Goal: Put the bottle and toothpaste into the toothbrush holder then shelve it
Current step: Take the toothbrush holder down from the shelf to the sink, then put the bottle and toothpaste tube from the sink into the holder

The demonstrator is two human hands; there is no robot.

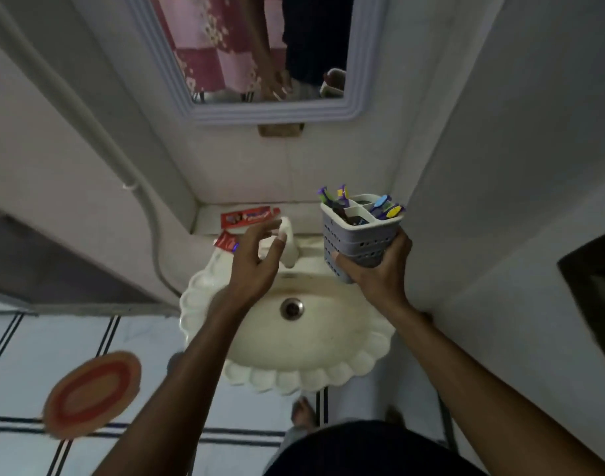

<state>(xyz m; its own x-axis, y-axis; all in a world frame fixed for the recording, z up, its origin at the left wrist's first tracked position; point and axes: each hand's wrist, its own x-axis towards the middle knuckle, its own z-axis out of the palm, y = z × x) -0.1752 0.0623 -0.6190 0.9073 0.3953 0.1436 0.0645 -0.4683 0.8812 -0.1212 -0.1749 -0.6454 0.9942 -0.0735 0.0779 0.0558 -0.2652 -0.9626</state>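
My right hand (376,269) grips a grey perforated toothbrush holder (357,235) from below, held upright above the right side of the sink. Several coloured toothbrushes (385,207) stick out of its compartments. A red toothpaste box (249,216) lies on the ledge behind the sink, and a second red pack (225,242) lies at the sink's back left rim. My left hand (256,259) hovers over the white tap (289,245), fingers spread and holding nothing, just short of the toothpaste. I can make out no bottle.
A cream scalloped sink (294,369) sits below my hands, its drain (291,308) in the middle. A mirror (260,49) hangs on the wall above. Walls close in on both sides. An oval orange mat (91,395) lies on the tiled floor at left.
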